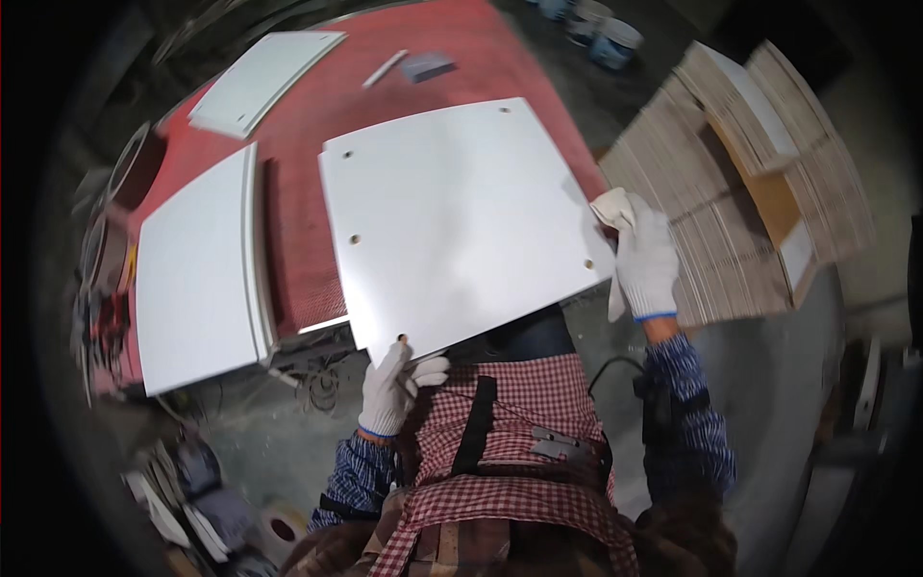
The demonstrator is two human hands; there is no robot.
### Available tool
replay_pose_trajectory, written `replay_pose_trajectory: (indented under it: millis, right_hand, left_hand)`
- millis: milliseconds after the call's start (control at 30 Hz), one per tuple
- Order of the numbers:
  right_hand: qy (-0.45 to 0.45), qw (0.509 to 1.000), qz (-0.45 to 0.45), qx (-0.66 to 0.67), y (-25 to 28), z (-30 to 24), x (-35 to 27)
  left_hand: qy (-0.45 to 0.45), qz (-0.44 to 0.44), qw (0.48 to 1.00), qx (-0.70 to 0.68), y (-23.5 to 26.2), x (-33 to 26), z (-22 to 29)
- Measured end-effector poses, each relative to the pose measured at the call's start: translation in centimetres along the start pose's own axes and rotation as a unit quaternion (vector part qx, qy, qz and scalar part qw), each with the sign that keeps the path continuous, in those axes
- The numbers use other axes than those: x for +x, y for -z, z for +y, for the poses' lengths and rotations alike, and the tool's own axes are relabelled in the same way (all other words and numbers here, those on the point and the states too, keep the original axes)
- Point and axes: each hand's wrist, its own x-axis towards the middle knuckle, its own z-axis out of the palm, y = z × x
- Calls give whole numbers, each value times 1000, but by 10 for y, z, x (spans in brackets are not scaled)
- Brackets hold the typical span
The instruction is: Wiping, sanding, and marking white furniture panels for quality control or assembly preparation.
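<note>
A large white panel (461,221) with several small round holes lies on the red table in front of me, its near edge jutting past the table toward my body. My left hand (392,389), in a white knit glove, is closed on the near left corner. My right hand (646,260), gloved the same way, is at the right edge, bunched around a pale cloth (613,208) that touches the panel. The fingertips under the cloth are hidden.
More white panels (197,279) are stacked at the table's left, with others (264,82) farther back. A white stick (385,68) and a grey block (428,66) lie on the red table (481,58). Stacked cardboard (711,212) stands right; buckets (613,43) sit beyond.
</note>
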Motion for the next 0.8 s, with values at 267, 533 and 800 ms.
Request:
replay_pose_trajectory:
  millis: [267,533,800]
  right_hand:
    - [411,889,-176,100,-69,-125,-17]
    - [259,960,-101,7,-161,-132,121]
    - [431,892,-74,115,-205,-254,131]
  left_hand:
    - [53,2,998,-19,-9,-9,16]
    - [94,-38,994,-37,1,-9,15]
    - [152,-4,981,119,-14,-12,43]
